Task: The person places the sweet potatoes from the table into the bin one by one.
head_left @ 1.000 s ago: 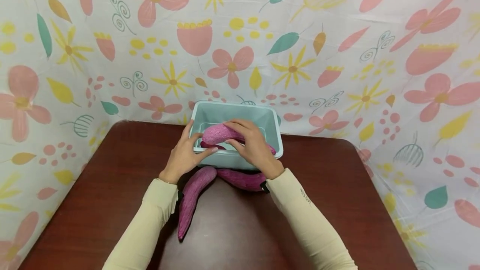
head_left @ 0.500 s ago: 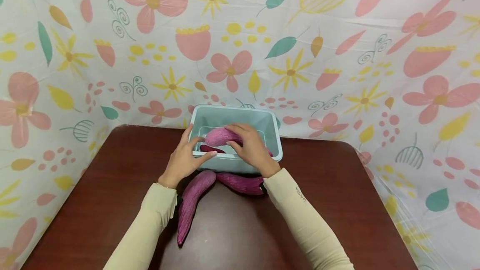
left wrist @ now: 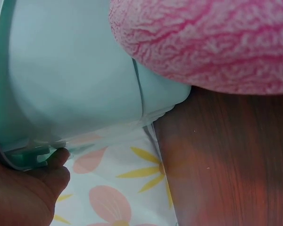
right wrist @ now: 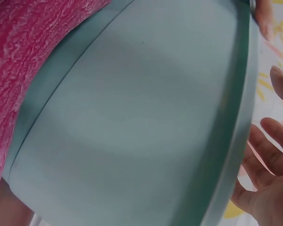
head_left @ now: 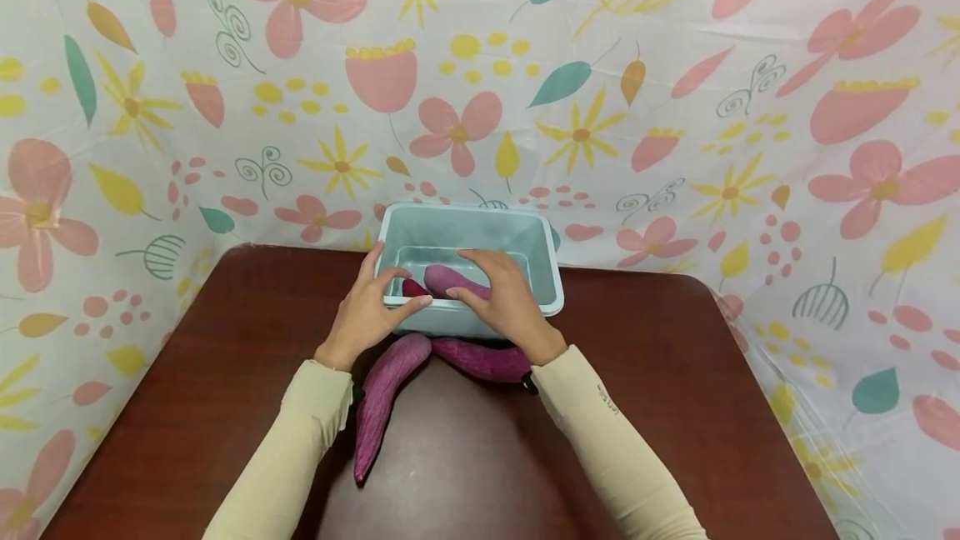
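Over the dark brown wooden table [head_left: 187,407], both hands work at the pale teal plastic tub [head_left: 542,257], which stands at the far edge against the flowered backdrop cloth [head_left: 675,107]. The left hand [head_left: 367,311] grips the tub's near-left corner, thumb hooked over the rim and fingers up the side. The right hand [head_left: 504,298] reaches over the near rim, fingers spread loosely above a pinkish-purple sweet potato [head_left: 450,280] lying inside the tub; whether it touches is unclear. A darker one [head_left: 412,287] lies just beside that. Two more purple sweet potatoes [head_left: 386,394] rest on the table below the tub, between the cream sleeves [head_left: 607,440].
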`<state>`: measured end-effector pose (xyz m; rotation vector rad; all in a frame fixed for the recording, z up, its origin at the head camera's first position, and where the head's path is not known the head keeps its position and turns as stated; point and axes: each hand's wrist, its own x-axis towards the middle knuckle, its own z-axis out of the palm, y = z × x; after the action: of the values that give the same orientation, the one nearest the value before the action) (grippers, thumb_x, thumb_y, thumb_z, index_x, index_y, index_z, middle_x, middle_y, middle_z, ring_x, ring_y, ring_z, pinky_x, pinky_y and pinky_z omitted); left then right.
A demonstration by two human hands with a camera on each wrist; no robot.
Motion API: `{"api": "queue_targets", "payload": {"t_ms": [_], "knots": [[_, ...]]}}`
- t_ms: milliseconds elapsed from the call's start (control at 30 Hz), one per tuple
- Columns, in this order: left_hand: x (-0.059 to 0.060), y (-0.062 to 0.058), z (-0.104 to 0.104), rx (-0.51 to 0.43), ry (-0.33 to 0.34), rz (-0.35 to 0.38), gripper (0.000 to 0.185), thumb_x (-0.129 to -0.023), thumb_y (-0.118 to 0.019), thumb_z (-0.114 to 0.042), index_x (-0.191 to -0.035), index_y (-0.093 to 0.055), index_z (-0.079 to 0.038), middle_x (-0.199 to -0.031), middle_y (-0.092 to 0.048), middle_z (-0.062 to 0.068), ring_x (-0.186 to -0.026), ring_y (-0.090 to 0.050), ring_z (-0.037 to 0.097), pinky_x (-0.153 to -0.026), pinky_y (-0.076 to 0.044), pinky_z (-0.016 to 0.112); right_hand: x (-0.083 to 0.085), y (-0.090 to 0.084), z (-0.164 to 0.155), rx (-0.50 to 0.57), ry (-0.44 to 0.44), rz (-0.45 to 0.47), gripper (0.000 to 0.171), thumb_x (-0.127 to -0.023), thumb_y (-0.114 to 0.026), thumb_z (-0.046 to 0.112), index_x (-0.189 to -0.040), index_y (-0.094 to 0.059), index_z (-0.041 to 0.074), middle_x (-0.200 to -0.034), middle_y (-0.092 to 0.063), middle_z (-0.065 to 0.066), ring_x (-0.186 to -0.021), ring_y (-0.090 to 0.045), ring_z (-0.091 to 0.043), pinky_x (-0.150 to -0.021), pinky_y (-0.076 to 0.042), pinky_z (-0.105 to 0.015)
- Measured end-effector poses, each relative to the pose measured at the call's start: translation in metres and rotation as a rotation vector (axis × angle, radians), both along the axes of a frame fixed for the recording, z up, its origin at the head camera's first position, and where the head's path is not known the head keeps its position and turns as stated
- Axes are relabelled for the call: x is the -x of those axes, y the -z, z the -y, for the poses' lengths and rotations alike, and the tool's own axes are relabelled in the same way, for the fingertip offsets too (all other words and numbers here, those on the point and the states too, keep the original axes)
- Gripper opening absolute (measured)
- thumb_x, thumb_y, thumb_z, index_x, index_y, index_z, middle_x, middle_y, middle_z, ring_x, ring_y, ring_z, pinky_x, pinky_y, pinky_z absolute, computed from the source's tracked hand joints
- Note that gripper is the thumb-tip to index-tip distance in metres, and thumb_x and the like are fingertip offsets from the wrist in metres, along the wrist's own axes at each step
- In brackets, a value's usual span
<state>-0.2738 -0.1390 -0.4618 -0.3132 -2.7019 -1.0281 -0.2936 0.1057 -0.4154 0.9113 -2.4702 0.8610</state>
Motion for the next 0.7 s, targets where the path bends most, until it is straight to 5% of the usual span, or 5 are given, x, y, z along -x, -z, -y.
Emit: {"api": "queue_targets", "payload": {"t_ms": [700], "knots": [[0.002, 0.001, 0.000, 0.002, 0.000, -0.018, 0.050, -0.088, -0.069, -0.062, -0.120, -0.065, -0.023, -0.170, -0.012, 0.010, -0.118, -0.065, 0.040, -0.057, -0.049, 0.033, -0.036, 0.005, -0.014, -0.005, -0.040, -0.021, 0.056, -0.084, -0.084, 0.027, -0.132, -0.063, 0.010, -0.128, -0.068, -0.008, -0.122, -0.060, -0.027, -0.106, -0.046, -0.045]]}}
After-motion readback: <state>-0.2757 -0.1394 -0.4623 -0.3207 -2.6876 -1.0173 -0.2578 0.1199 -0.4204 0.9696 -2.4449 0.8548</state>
